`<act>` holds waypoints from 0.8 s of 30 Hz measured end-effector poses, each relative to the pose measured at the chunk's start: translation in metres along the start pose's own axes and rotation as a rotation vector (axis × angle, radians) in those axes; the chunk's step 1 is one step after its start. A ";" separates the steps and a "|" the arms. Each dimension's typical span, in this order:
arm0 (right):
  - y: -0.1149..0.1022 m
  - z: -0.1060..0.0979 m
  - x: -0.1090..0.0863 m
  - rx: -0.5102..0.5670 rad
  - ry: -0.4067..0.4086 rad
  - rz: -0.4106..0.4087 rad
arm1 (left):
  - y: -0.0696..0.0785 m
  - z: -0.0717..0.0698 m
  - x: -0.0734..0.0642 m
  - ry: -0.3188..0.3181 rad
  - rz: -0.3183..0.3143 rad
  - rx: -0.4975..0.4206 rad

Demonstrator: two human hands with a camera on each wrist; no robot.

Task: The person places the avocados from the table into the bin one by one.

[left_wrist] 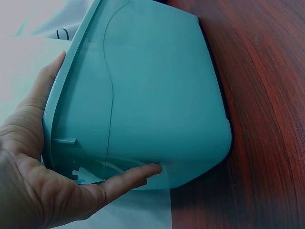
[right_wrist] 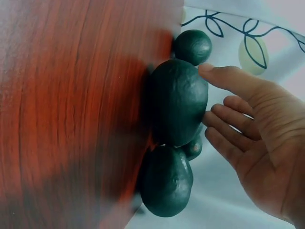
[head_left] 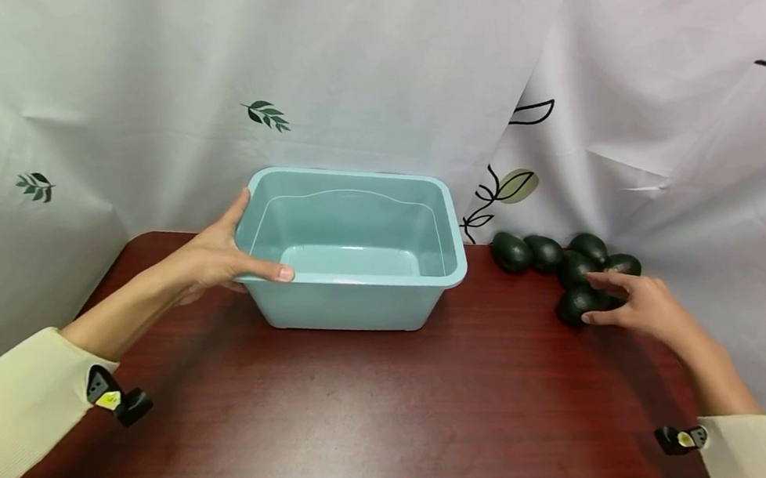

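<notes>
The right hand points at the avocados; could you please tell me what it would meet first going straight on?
Probably the front avocado of the group: the thumb of the right hand is right beside it, though whether they touch is unclear.

No words, brands or numbers can be read; a yellow label (head_left: 109,400) on the black left-wrist camera (head_left: 134,408) and another on the right-wrist camera (head_left: 668,441) are too small to decipher.

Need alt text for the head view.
A person's left hand holds a light-blue plastic tub; the right hand is poised at a cluster of dark green avocados. Reddish-brown table, white leaf-print fabric behind.
</notes>
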State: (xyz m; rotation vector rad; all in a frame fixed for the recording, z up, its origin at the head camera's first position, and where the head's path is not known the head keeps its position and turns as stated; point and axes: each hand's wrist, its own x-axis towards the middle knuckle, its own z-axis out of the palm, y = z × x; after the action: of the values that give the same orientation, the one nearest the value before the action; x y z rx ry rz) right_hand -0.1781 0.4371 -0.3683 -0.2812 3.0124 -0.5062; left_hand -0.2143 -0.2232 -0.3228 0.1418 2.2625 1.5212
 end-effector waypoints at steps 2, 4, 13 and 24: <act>0.001 0.000 0.000 -0.014 -0.021 0.002 | 0.000 0.000 0.000 0.000 0.001 0.003; 0.003 0.001 0.001 -0.026 -0.036 0.001 | 0.000 0.000 0.000 0.000 0.000 0.004; 0.011 0.003 0.005 -0.073 -0.050 -0.001 | 0.000 0.001 0.000 -0.003 -0.002 0.002; 0.011 0.009 0.003 -0.054 -0.082 -0.042 | 0.001 0.000 -0.001 -0.006 0.000 -0.008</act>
State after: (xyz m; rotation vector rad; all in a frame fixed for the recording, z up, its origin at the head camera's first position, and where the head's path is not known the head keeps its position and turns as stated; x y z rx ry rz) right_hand -0.1822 0.4436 -0.3804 -0.3611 2.9490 -0.4060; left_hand -0.2137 -0.2224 -0.3215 0.1437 2.2517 1.5273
